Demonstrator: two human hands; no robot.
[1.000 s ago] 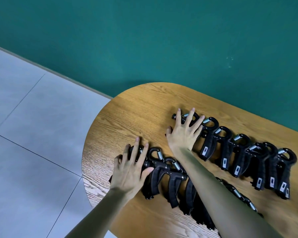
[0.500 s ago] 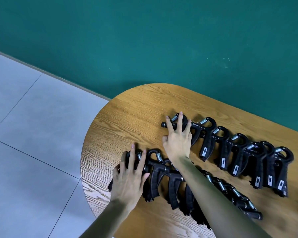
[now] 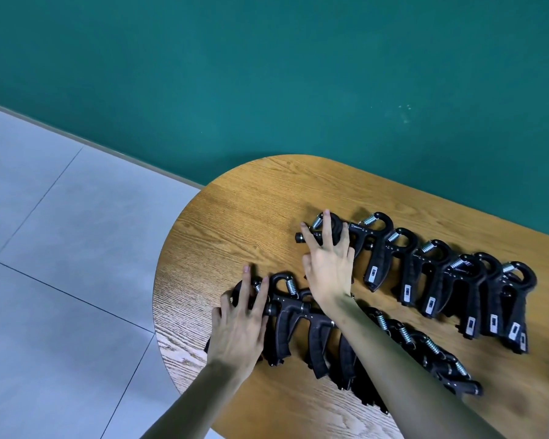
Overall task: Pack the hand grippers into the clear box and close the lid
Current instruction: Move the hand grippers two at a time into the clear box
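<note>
**Head view: two rows of grippers laid out, no box in sight yet**

Starting with the big stuff: a rounded wooden desk (image 3: 241,210) sits against a teal wall (image 3: 267,74), with grey tiled floor (image 3: 61,248) off to the left. On the desk are two overlapping rows of black hand grippers. The far row (image 3: 441,277) runs from mid-desk toward the right edge, and the near row (image 3: 317,340) lies closer to the person, partly hidden under the right forearm.

The left hand (image 3: 238,327) rests on the left end of the near row, fingers (image 3: 246,280) straight and a bit spread, nothing pinched. The right hand (image 3: 328,267) lies on the leftmost gripper of the far row, fingers (image 3: 327,229) extended and slightly fanned over its loop end.

Handling guess: these look like stiff plastic with metal springs, so rigid, moderately weighty, not fragile. The handles look textured, probably the best place to grab. The loops and springs could snag on neighbours since they overlap, so lifting a few at once might drag others along.

Containers: I can't see the clear box or its lid anywhere, so nothing looks packed yet.
</note>
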